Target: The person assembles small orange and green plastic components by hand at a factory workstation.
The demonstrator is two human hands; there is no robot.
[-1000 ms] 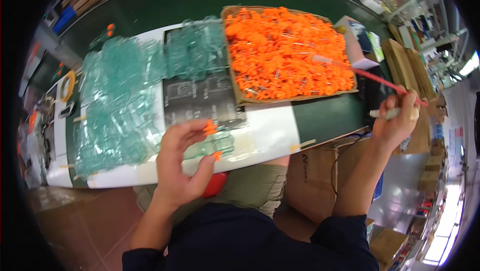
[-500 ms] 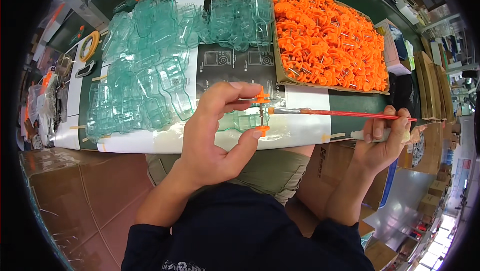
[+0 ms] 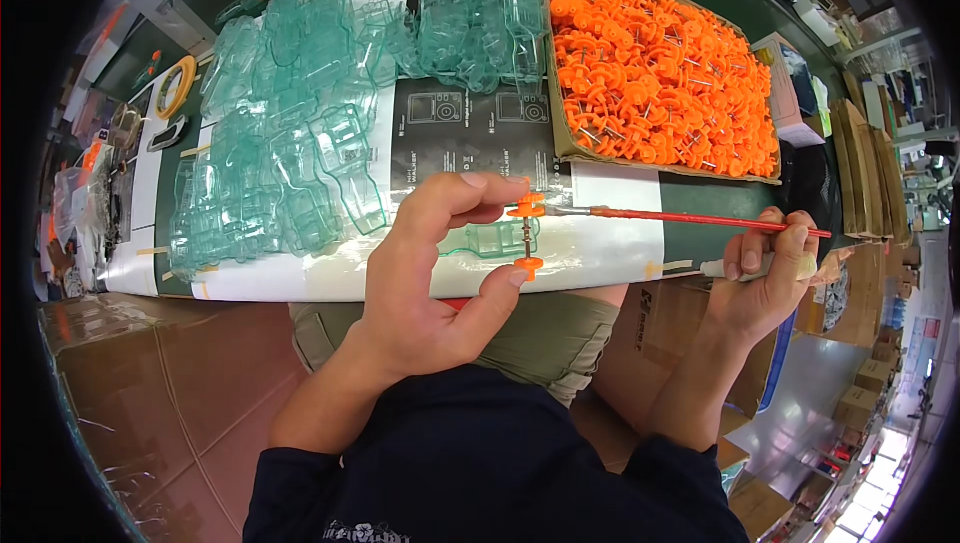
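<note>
Brush tip (image 3: 560,210) now at axle (image 3: 526,235)

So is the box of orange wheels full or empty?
Full. The cardboard box is heaped to its rim with orange wheel-and-axle pieces; no bare bottom shows.

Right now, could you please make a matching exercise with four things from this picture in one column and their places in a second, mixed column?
Things:
1. orange wheel axle
2. red-handled brush
3. pile of clear green shells
4. cardboard box of orange wheels

Places:
A. held in the right hand
B. at the far right of the white board
C. pinched between thumb and finger of the left hand
D. spread over the left half of the board

Pairs: 1-C, 2-A, 3-D, 4-B
</note>
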